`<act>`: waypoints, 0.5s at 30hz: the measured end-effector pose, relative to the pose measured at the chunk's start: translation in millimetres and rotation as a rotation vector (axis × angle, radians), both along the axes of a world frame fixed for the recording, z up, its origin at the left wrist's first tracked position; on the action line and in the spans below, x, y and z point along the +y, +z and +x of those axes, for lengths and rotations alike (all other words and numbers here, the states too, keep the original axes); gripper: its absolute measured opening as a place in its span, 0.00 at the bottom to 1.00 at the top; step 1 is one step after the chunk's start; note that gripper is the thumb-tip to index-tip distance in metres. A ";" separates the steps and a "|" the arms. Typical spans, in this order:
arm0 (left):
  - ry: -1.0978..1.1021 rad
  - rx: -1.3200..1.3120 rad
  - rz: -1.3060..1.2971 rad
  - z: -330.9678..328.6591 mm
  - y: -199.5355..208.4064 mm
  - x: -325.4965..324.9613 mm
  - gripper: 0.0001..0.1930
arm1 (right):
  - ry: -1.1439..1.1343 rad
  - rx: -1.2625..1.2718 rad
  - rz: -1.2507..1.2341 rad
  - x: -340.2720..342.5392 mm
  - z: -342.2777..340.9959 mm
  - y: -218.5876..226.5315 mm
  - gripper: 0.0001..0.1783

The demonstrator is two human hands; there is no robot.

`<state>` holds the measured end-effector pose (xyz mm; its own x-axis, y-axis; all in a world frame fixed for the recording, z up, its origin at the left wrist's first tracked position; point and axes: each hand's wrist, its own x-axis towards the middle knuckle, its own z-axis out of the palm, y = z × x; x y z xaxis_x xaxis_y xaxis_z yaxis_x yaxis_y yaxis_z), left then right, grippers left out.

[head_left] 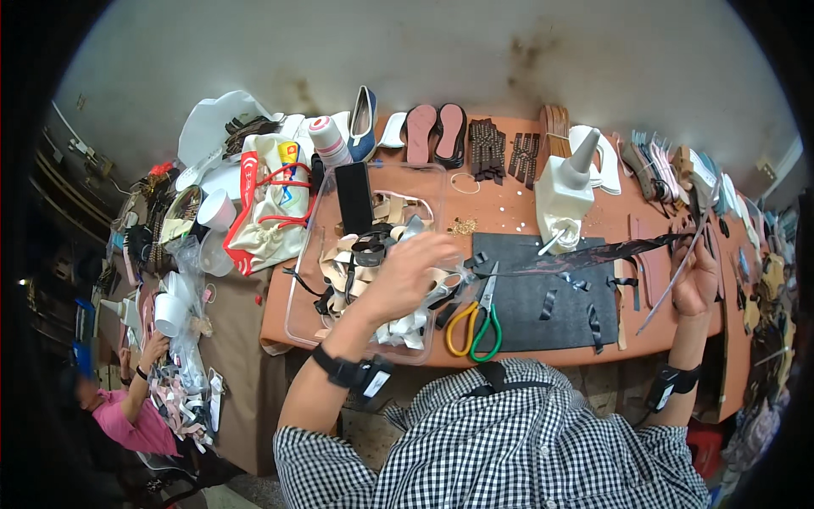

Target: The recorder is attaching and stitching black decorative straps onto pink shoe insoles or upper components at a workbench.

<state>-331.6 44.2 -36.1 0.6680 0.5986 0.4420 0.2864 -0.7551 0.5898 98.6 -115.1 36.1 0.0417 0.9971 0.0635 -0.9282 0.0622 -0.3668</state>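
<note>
My right hand (695,280) is closed on one end of a long dark patterned strip (593,257), raised over the right of the table. A thin grey strip or rod (660,307) slants past the same hand; I cannot tell whether the fingers grip it. The dark strip stretches left across a black mat (526,318). My left hand (415,265) hovers by its far end, above a clear plastic bin (294,316) of cream, white and black scraps; motion smears its fingers. Scissors with yellow and green handles (485,327) lie at the mat's left edge, next to short black pieces (549,304).
A white glue bottle (564,199) stands behind the mat. Shoe soles (420,134) and a blue shoe (363,125) line the back. A phone (354,197) rests on the bin. At far left, a person in pink (136,420) works near a white cup (170,314).
</note>
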 end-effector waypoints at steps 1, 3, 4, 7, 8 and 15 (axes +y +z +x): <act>-0.046 0.005 -0.014 13.0 -3.6 1.1 0.15 | -0.005 0.001 0.001 0.5 -0.2 0.2 0.12; -0.131 0.137 -0.086 21.8 -2.3 7.3 0.15 | -0.034 0.003 0.005 -1.7 -0.9 0.1 0.12; -0.157 0.262 -0.144 22.1 0.9 9.4 0.16 | -0.042 0.043 0.034 -1.7 -1.9 1.1 0.12; -0.105 0.163 -0.071 12.0 -16.2 10.8 0.15 | -0.061 0.038 0.001 -7.7 2.6 0.0 0.11; -0.022 0.128 -0.024 6.1 -15.3 7.1 0.14 | -0.082 0.036 -0.006 -8.8 0.3 -2.7 0.11; 0.272 0.261 0.404 -43.8 -43.5 -6.8 0.14 | -0.140 0.160 -0.026 -16.1 7.6 -26.0 0.12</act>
